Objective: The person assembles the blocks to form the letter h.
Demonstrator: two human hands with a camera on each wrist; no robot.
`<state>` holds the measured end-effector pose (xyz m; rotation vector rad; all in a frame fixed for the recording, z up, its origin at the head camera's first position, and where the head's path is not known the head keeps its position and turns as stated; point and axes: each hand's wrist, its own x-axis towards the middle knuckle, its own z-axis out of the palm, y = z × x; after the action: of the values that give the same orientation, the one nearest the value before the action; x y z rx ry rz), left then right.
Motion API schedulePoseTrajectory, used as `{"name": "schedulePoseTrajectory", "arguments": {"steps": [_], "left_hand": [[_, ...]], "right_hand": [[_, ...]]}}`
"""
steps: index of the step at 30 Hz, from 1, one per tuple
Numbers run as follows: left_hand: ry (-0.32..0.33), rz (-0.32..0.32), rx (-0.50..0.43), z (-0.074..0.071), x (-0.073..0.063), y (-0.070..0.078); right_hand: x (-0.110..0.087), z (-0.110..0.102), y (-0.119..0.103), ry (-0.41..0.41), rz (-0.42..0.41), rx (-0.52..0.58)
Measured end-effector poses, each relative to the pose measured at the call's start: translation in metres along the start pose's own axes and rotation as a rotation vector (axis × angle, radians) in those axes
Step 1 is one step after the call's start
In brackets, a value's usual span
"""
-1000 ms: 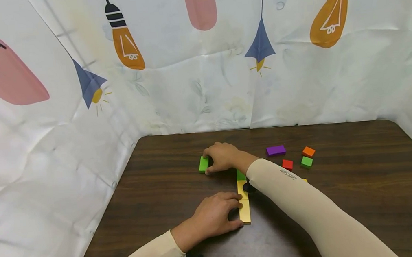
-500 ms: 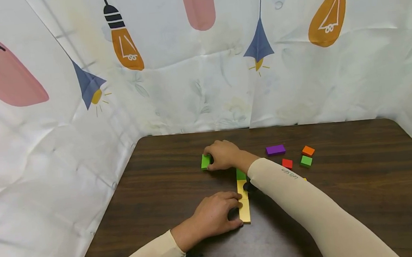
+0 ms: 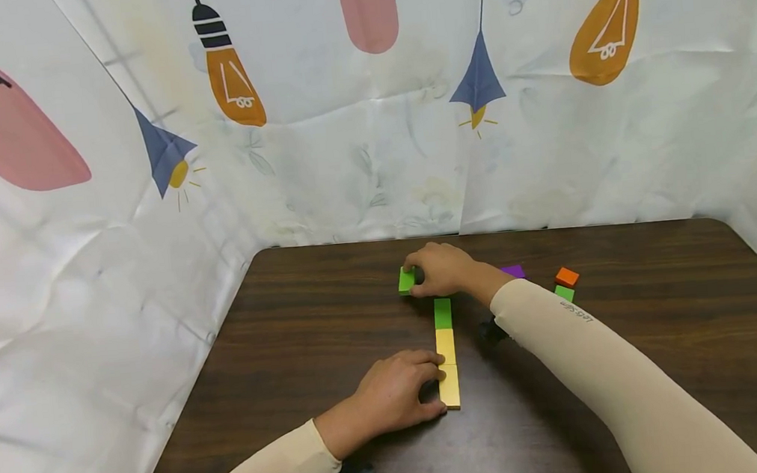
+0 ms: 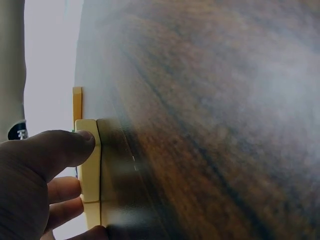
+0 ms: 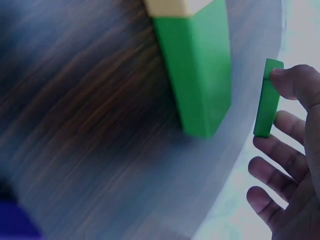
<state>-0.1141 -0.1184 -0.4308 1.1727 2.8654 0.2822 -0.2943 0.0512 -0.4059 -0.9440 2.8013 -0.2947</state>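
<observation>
My right hand (image 3: 445, 268) pinches a green block (image 3: 406, 281) between thumb and fingers, beyond the far end of a straight row. The right wrist view shows this green block (image 5: 268, 107) held near the fingertips, the other fingers spread loosely. The row runs away from me: a yellow block (image 3: 451, 389) nearest, a second yellow block (image 3: 445, 345), then a green block (image 3: 442, 313). My left hand (image 3: 392, 393) steadies the nearest yellow block, thumb by its near end and fingertips on its left edge. In the left wrist view the thumb overlaps the yellow block (image 4: 91, 172).
Right of the row, a purple block (image 3: 513, 272) is partly covered by my right forearm. Beyond it lie an orange block (image 3: 567, 276) and a small green block (image 3: 564, 293). A patterned curtain (image 3: 373, 177) hangs along the far edge of the dark wooden table (image 3: 661, 302).
My right hand has carried the green block rightward and farther away, uncovering the row's green block. Its forearm now covers the red block. The left hand stays in place.
</observation>
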Motion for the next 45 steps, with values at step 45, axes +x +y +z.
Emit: {"name": "schedulePoseTrajectory", "arguments": {"steps": [45], "left_hand": [[0.024, -0.007, -0.004, 0.002, -0.002, -0.001]], "right_hand": [[-0.044, 0.002, 0.046, -0.025, 0.024, 0.088]]}}
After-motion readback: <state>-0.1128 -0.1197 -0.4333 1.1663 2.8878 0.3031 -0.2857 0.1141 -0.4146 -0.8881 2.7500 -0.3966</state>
